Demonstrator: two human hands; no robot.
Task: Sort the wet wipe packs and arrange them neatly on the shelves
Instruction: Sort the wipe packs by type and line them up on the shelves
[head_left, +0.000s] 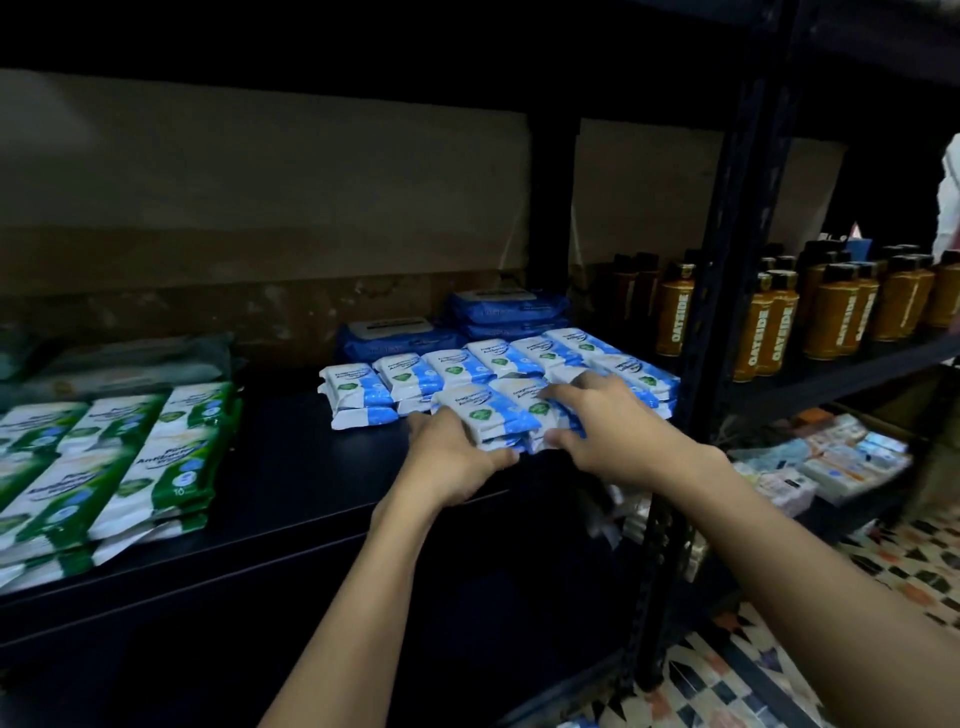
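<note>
On the black shelf (291, 467), both hands hold a small stack of blue-and-white wet wipe packs (488, 415) at the front of the blue group. My left hand (452, 457) grips the stack's left end, thumb along its front edge. My right hand (613, 431) holds the right end, fingers lying over the top and thumb below. Behind it, more blue-and-white packs (498, 364) stand in rows. Larger dark blue packs (504, 312) are stacked at the back. Green-and-white packs (104, 457) lie in rows at the left.
A black upright post (727, 312) stands just right of the blue packs. Beyond it, brown Oatside bottles (779, 322) fill the neighbouring shelf, with small boxed goods (831, 457) on the shelf below. Grey-green packs (135, 358) lie back left. Patterned floor tiles (831, 623) show lower right.
</note>
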